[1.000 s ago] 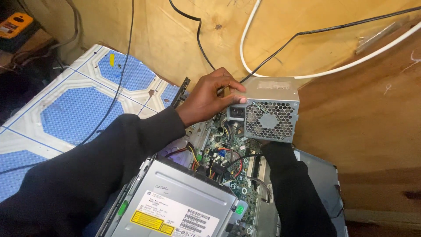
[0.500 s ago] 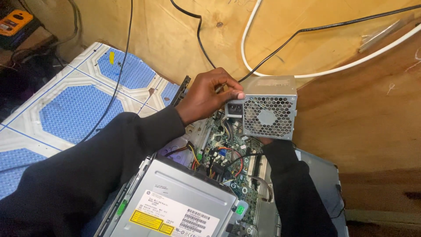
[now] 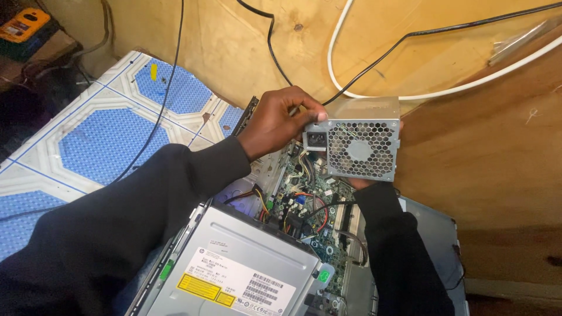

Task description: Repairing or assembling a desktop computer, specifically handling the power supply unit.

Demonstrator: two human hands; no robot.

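A grey metal power supply box [image 3: 363, 137] with a honeycomb fan grille is held above an open desktop computer case [image 3: 433, 234]. My left hand [image 3: 280, 117] grips its left end near the socket. My right hand [image 3: 362, 182] supports it from below and is mostly hidden behind the box; only fingertips show. Coloured wires [image 3: 304, 167] run from the box down to the green motherboard [image 3: 310, 205]. A silver optical drive [image 3: 246, 263] with labels sits in the case near me.
The case rests on a blue-and-white patterned mat [image 3: 99, 140] and a wooden surface [image 3: 497, 152]. A black cable [image 3: 170, 70], another black cable [image 3: 433, 32] and a white cable [image 3: 445, 90] cross the wood. An orange and black device [image 3: 23, 24] lies at far left.
The power supply has risen slightly out of the case, with both hands still on it.
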